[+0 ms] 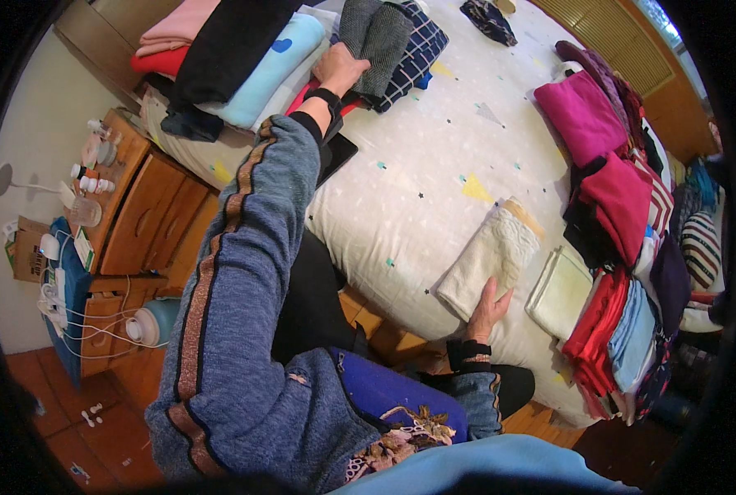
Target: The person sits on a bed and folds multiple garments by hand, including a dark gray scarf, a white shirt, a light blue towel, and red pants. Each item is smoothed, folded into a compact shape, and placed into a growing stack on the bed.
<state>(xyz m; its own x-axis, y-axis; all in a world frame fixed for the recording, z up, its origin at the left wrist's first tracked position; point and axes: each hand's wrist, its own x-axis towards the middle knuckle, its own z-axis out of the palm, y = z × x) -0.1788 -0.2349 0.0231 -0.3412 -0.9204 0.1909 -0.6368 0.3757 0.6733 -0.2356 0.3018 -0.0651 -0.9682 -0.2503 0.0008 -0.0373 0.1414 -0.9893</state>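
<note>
My left hand (pixel 342 65) reaches to the far edge of the bed and rests on a folded grey knitted garment (pixel 377 40), fingers curled at its near side; whether it grips the cloth is unclear. Beside this garment lie a navy checked cloth (pixel 420 49), a folded light blue cloth with a heart (pixel 275 68) and a black folded cloth (pixel 225 49). My right hand (pixel 488 309) touches the near edge of a folded cream cloth (pixel 488 266), thumb and fingers apart. To its right is a folded pale green cloth (pixel 561 291).
The bed (pixel 405 216) has a patterned sheet. Piled clothes, including a magenta garment (pixel 581 117) and a red one (pixel 600 334), line its right side. A dark tablet-like object (pixel 338 158) lies by my left forearm. A wooden nightstand (pixel 151 204) with small bottles stands left, cables beside it.
</note>
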